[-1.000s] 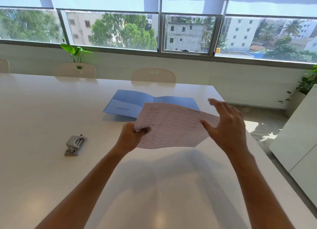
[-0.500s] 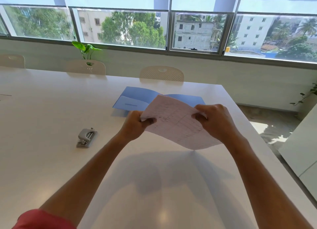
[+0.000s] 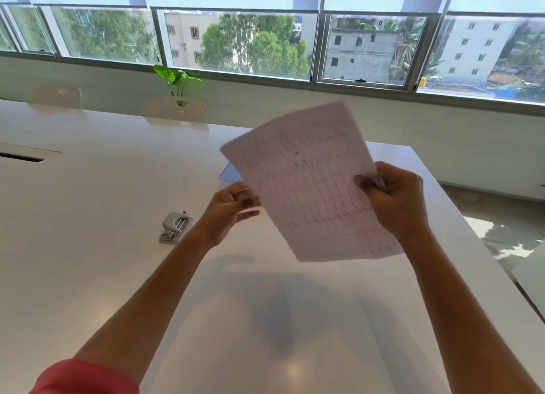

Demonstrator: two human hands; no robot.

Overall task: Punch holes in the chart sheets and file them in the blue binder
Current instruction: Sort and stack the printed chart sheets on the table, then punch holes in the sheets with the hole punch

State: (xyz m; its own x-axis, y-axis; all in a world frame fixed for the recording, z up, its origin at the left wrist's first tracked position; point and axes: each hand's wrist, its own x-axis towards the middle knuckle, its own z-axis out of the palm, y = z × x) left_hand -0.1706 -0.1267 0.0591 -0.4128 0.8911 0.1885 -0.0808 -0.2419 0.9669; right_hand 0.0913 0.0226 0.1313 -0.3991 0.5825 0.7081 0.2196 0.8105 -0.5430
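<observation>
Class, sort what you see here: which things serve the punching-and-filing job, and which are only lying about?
Job: chart sheets, hole punch, blue binder, mostly hidden behind the sheets.
Lying about: potted plant, chairs.

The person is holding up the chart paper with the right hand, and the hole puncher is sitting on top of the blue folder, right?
Not quite. The head view shows the hole puncher sitting on the bare white table, left of the left hand, not on the blue folder. The right hand does hold up the chart paper.
</observation>
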